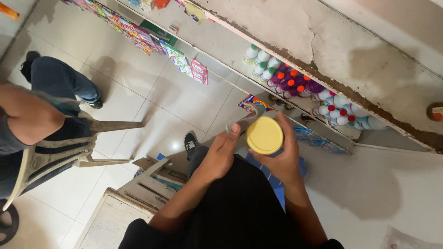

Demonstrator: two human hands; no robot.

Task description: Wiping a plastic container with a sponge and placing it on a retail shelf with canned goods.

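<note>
Fingers point(288, 138) of my right hand point(281, 159) were wrapped around the far side of a jar with a round yellow lid point(264, 135), gripping it just under the cap so that only the lid faced the head camera. My left hand point(221, 154) was half open beside it, thumb raised, fingertips resting against the jar's near side; I could not tell whether it carried any of the weight. The jar sat in the air in front of my black top, above the pale tiled floor point(184, 97).

Past the hands ran a low shelf point(286, 32) with a worn, chipped edge. On it stood white bottles with green caps point(261, 61), purple bottles with orange caps point(288, 80), and white bottles with red caps point(339, 113). Colourful boxes point(138, 34) lined the shelf further along.

Below my left arm sat a wooden crate point(152, 177). Off to my left, another person in jeans point(60, 83) sat on a plastic chair point(60, 150).
</note>
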